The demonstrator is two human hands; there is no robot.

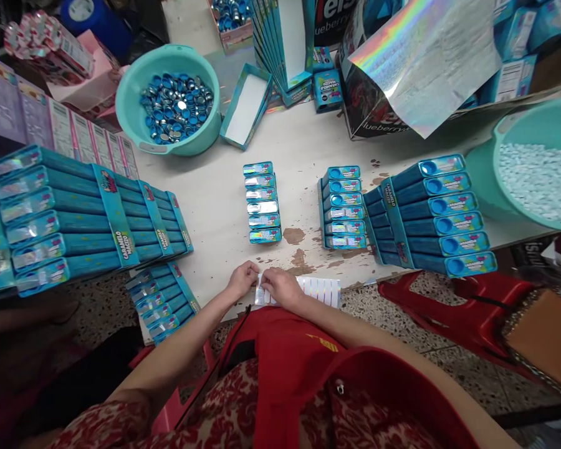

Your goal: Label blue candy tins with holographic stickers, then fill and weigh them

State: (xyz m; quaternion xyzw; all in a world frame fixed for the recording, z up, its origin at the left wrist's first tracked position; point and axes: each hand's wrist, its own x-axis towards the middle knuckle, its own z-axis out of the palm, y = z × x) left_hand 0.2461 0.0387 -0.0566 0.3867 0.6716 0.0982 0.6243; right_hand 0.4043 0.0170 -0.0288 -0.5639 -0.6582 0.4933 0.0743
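A sheet of shiny label stickers (pixel 320 290) lies at the table's front edge, right before my body. At its upper left corner my left hand (pixel 243 279) is closed, fingertips pinched. My right hand (pixel 283 288) rests over the sheet's left part, its fingers pinched together at the labels and covering some of them. Whether a single label is lifted between the fingers I cannot make out. Just beyond my hands stands a row of blue candy tins (pixel 263 207) with shiny strips on top. Farther right is a similar row of tins (pixel 345 213) against a blue cardboard piece.
Stacked tin packs stand left (pixel 79 218) and right (pixel 444 218). Behind are a turquoise basin (pixel 126 112) of metal caps, an open blue box (pixel 246 109) and a holographic sheet (pixel 425 68). Another basin (pixel 484 168) holds white candies. A red stool (pixel 430 318) stands right.
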